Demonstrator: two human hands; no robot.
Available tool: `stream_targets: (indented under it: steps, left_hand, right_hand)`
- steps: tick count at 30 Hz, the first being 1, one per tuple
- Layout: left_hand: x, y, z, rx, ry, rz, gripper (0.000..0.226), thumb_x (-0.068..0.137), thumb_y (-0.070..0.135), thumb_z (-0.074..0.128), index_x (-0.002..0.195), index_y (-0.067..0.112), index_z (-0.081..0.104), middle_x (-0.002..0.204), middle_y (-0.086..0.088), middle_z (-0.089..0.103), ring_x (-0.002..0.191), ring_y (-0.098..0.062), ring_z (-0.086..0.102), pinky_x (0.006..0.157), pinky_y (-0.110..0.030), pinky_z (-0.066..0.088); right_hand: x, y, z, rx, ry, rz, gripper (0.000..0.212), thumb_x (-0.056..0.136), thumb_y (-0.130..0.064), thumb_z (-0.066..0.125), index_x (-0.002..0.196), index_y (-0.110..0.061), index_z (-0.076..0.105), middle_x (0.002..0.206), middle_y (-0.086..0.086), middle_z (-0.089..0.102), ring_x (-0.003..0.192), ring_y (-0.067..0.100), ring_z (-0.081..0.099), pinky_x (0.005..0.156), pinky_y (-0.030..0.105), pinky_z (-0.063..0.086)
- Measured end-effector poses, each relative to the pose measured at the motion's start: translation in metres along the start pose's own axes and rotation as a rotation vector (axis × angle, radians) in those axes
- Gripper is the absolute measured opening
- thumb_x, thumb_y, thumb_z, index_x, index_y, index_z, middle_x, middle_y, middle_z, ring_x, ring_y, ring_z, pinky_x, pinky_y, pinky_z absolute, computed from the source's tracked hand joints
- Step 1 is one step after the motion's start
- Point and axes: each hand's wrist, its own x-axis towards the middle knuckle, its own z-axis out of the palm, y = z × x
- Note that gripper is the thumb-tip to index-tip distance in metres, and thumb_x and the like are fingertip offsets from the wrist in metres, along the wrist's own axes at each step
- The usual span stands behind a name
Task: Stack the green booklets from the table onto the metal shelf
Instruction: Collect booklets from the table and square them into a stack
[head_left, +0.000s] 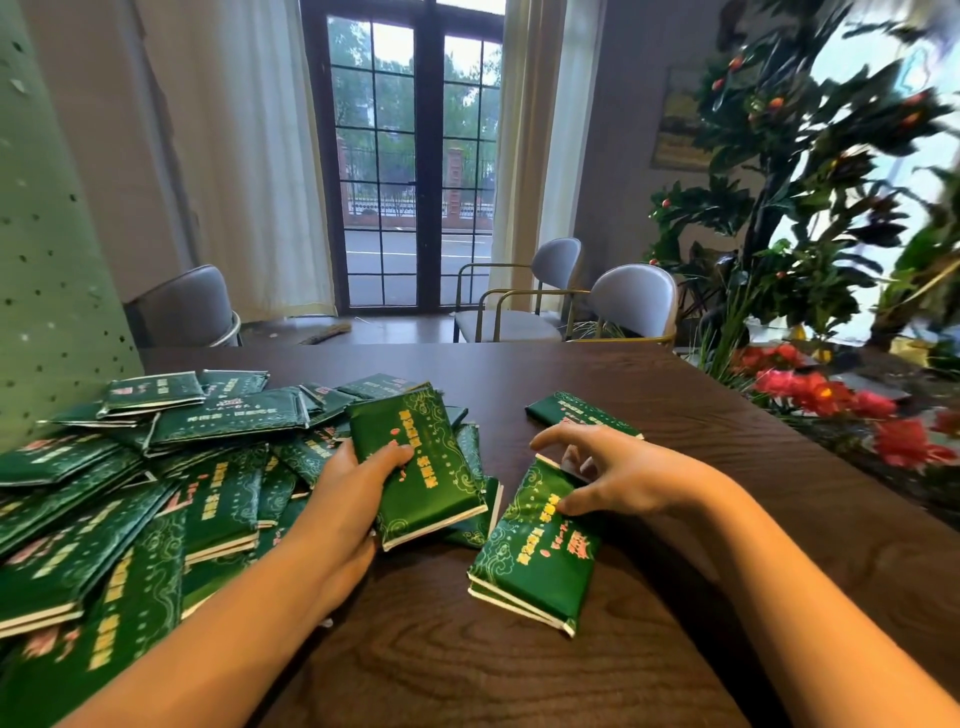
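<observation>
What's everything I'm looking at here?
loose booklets: many, green, heaped at left of the table
held booklet: one, green, in the left grip
small stack: two, green, under the right grip
lone booklet: one, green, beyond the right grip
table: one, dark wood, foreground
chairs: three, grey, behind the table
glass door: one, dark-framed, back wall
plant: one, green with red fruit, right
flowers: several, red, table's right
left grip: one, grips held booklet
right grip: one, fingers curled over small stack
</observation>
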Motion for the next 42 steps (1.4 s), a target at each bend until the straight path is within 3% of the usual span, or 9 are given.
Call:
stream_targets:
  steps: [7, 11, 18, 24, 28, 31, 34, 38, 42]
  left_hand:
    - [-0.001, -0.001, -0.001, 0.029, 0.007, 0.006, 0.014, 0.094, 0.004, 0.053, 0.098, 0.016, 0.059, 0.09, -0.01, 0.071, 0.076, -0.021, 0.068, 0.061, -0.033, 0.06]
    - [0.002, -0.002, -0.001, 0.027, 0.027, 0.011, 0.012, 0.093, 0.005, 0.054, 0.098, 0.016, 0.058, 0.089, -0.01, 0.071, 0.076, -0.021, 0.068, 0.064, -0.032, 0.054]
    - [0.007, -0.001, -0.003, -0.011, 0.123, 0.087, 0.015, 0.094, 0.004, 0.051, 0.094, 0.018, 0.057, 0.086, -0.007, 0.067, 0.073, -0.019, 0.064, 0.067, -0.032, 0.053]
    - [0.009, -0.003, -0.005, -0.008, 0.146, 0.074, 0.016, 0.093, 0.004, 0.052, 0.095, 0.018, 0.057, 0.083, -0.006, 0.067, 0.071, -0.019, 0.064, 0.059, -0.031, 0.054]
    - [0.007, -0.003, 0.0, -0.002, 0.092, 0.038, 0.016, 0.094, 0.002, 0.049, 0.095, 0.016, 0.057, 0.081, -0.007, 0.067, 0.067, -0.018, 0.064, 0.052, -0.026, 0.056]
    - [0.002, -0.003, 0.004, -0.028, 0.036, 0.017, 0.018, 0.097, 0.002, 0.042, 0.097, 0.015, 0.055, 0.085, -0.009, 0.065, 0.073, -0.021, 0.063, 0.062, -0.034, 0.056]
    - [-0.002, -0.003, 0.007, -0.056, -0.012, 0.016, 0.018, 0.099, 0.003, 0.038, 0.106, 0.011, 0.053, 0.092, -0.013, 0.065, 0.077, -0.022, 0.064, 0.06, -0.036, 0.058]
    - [0.0, -0.004, 0.008, -0.076, -0.025, 0.059, 0.028, 0.102, 0.011, 0.037, 0.127, 0.007, 0.048, 0.113, -0.022, 0.066, 0.096, -0.032, 0.066, 0.079, -0.045, 0.055]
    - [0.001, -0.008, 0.006, 0.013, -0.033, 0.102, 0.032, 0.096, 0.015, 0.052, 0.127, 0.007, 0.048, 0.112, -0.02, 0.068, 0.088, -0.03, 0.07, 0.068, -0.038, 0.06]
  right_hand:
    - [0.003, 0.002, 0.002, 0.05, -0.073, 0.003, 0.066, 0.084, -0.007, 0.067, 0.139, -0.033, 0.041, 0.125, -0.002, 0.05, 0.115, 0.015, 0.051, 0.1, 0.029, 0.045]
    - [0.001, 0.001, -0.005, 0.256, 0.043, -0.105, 0.056, 0.083, 0.006, 0.061, 0.124, -0.032, 0.055, 0.116, 0.009, 0.059, 0.098, 0.019, 0.06, 0.086, 0.031, 0.053]
    - [-0.006, 0.0, -0.012, 0.658, 0.099, -0.15, 0.055, 0.088, 0.011, 0.048, 0.127, -0.029, 0.054, 0.12, 0.012, 0.056, 0.104, 0.022, 0.061, 0.078, 0.027, 0.055]
    - [-0.004, -0.003, -0.012, 1.138, 0.171, -0.204, 0.036, 0.084, 0.016, 0.045, 0.104, -0.009, 0.063, 0.095, 0.013, 0.068, 0.08, 0.023, 0.068, 0.065, 0.031, 0.057]
    - [0.005, -0.008, -0.002, 1.338, 0.253, -0.154, 0.029, 0.083, 0.012, 0.051, 0.095, -0.013, 0.059, 0.088, 0.012, 0.065, 0.073, 0.022, 0.068, 0.06, 0.031, 0.057]
    - [0.01, -0.02, 0.011, 1.336, 0.315, -0.117, 0.028, 0.084, 0.013, 0.053, 0.09, -0.015, 0.051, 0.087, 0.013, 0.063, 0.065, 0.018, 0.068, 0.053, 0.028, 0.056]
    - [0.01, -0.034, 0.029, 1.221, 0.29, -0.162, 0.032, 0.083, 0.014, 0.055, 0.097, -0.014, 0.051, 0.079, 0.011, 0.064, 0.063, 0.015, 0.067, 0.052, 0.024, 0.053]
    - [0.009, -0.044, 0.048, 0.715, 0.281, -0.28, 0.054, 0.083, 0.003, 0.065, 0.125, -0.023, 0.044, 0.092, 0.015, 0.063, 0.08, 0.016, 0.064, 0.07, 0.029, 0.056]
    - [0.008, -0.054, 0.063, 0.492, 0.26, -0.372, 0.074, 0.083, -0.011, 0.07, 0.141, -0.032, 0.031, 0.098, -0.002, 0.07, 0.088, 0.005, 0.067, 0.083, 0.028, 0.054]
